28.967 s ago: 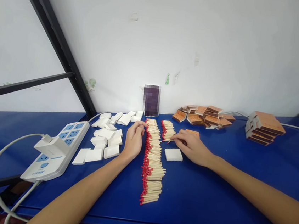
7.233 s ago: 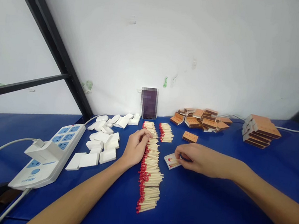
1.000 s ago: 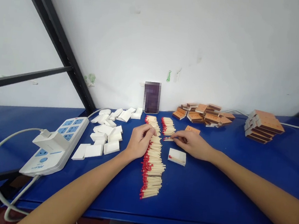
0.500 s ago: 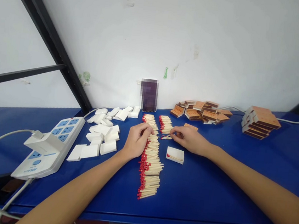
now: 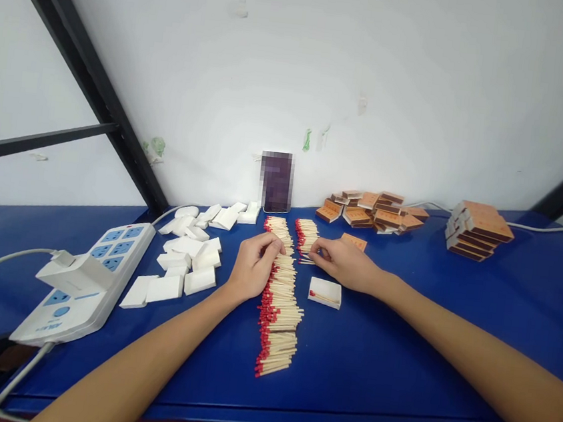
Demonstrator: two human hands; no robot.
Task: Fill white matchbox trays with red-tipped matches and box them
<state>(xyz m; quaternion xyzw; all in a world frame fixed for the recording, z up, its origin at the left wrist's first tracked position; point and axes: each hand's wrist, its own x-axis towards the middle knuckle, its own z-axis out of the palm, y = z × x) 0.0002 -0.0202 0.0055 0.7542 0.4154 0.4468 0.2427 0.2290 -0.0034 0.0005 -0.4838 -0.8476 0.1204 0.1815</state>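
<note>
A long row of red-headed matches (image 5: 281, 312) runs down the blue table, heads to the left. My left hand (image 5: 255, 265) rests at its left side, thumb and fingers pinched together over the upper part; what lies between them is too small to make out. To the right is a shorter pile of matches (image 5: 306, 235). My right hand (image 5: 345, 265) pinches at the near end of that pile, its fingertips on a few matches lying there. Just below stands an open white matchbox tray (image 5: 325, 292) holding a few matches. An orange matchbox sleeve (image 5: 355, 241) is partly behind my right hand.
White matchbox trays (image 5: 167, 287) lie scattered at the left, beside a power strip (image 5: 87, 284) with a plugged-in charger. A phone (image 5: 277, 184) leans on the wall. Orange matchbox sleeves (image 5: 386, 217) are heaped at the back right, near a stack of matchboxes (image 5: 481, 228).
My right hand has shifted slightly left, its fingertips now closer against the few matches at the short pile's near end. My left hand stays over the long row. The view has moved slightly.
</note>
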